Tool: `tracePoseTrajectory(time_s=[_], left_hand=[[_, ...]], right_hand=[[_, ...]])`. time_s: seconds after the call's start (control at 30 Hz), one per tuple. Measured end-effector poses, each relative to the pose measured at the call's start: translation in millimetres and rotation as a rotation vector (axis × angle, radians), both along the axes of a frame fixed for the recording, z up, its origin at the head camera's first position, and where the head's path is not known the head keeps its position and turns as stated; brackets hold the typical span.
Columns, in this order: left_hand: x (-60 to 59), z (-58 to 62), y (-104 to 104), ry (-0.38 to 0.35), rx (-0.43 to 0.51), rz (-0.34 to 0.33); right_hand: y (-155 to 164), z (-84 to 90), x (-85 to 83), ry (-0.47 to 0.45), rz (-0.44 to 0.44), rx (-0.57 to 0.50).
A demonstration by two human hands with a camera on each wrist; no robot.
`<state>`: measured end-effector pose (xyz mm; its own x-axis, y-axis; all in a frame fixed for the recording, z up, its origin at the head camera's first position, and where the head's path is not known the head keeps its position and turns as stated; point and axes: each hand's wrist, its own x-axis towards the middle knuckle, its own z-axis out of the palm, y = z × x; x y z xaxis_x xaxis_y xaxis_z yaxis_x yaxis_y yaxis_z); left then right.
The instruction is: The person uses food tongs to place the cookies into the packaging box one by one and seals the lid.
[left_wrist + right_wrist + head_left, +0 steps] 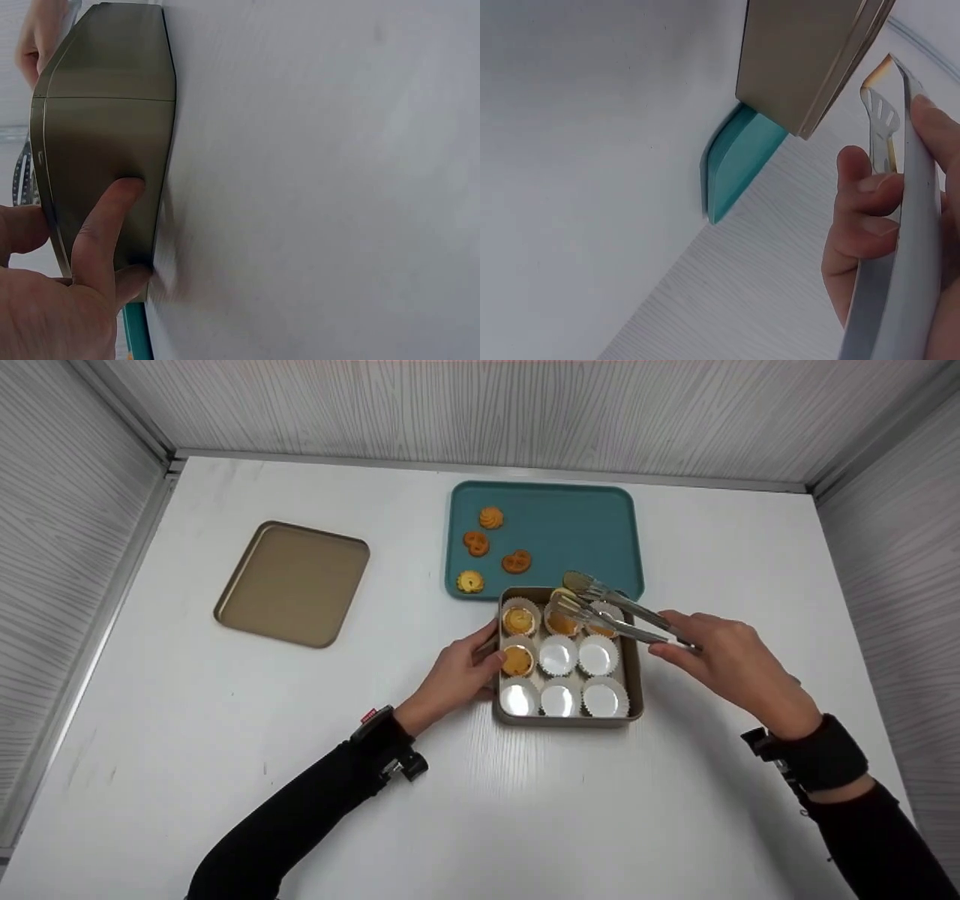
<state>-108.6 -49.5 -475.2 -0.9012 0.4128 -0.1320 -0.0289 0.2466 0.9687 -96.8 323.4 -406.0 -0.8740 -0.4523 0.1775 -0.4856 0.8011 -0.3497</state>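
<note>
My right hand [724,660] grips metal tongs [626,621], whose tips reach over the back row of a brown metal tin [635,682]. A yellow edge of what looks like a cookie shows between the tips. My left hand [457,675] holds the tin's left wall, thumb over the rim and fingers against the outside, as the left wrist view shows. Inside stand several white paper cups [557,655] in rows. Cookies [517,621] sit in the back row, partly hidden by the tongs, and another cookie [517,661] lies in the middle-left cup. The other cups hold nothing.
Behind the tin lies a teal tray [577,529] with two pretzel-shaped cookies [517,561], a swirled cookie [491,517] and a pale round cookie [470,581]. A brown square lid [292,585] lies to the left on the white table [420,810]. Grey panels stand around the table.
</note>
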Motion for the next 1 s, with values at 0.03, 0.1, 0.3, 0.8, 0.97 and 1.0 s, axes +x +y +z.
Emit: tracePoseTrajectory(time_s=[0.03,0.1,0.3,0.8,0.97,1.0], left_hand=[[-0.1,-0.3,0.0,0.001,-0.002,-0.002],[0.1,-0.8,-0.3,0.002,-0.004,-0.001],[0.9,-0.7,-0.6,-0.024,0.016,0.001],[1.0,0.4,0.2,-0.057,0.035,-0.001],[0.1,-0.8,-0.2,0.000,-0.015,-0.011],[-0.1,-1.0,-0.2,0.008,-0.018,-0.014]], right_hand=[[0.3,0.8,1.1,-0.004,0.011,0.011],[0.6,2.7,3.9,-0.011,0.033,0.033],[0.3,6.9,12.6,-0.025,0.078,0.091],[-0.8,14.3,18.1,-0.078,0.093,0.200],[-3.9,13.5,16.7,-0.009,0.127,0.223],[-4.5,13.2,16.5,0.005,0.134,0.226]])
